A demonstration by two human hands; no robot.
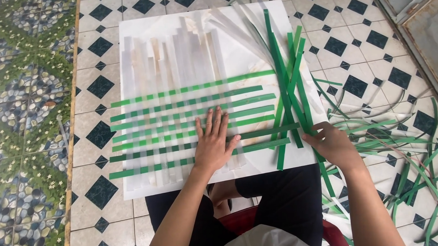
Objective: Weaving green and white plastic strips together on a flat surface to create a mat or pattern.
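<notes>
L hand [214, 143] is lying flat, fingers spread, pressing the woven mat [180, 124] of green & translucent strips on the white board [134, 186]. R hand [332, 143] is pinching loose green strips [288, 82] at board's right edge, above floor scraps [399, 146].

- A tiled floor [322, 32], white with dark diamond insets, is seen, bordered on the left by a pebble-patterned strip [25, 120].
- A white board [139, 189] is laid flat on the floor.
- Loose green strips [399, 150] are scattered over the tiles to the right of the board.
- Woven green and translucent strips [180, 124] are spread across the board.
</notes>
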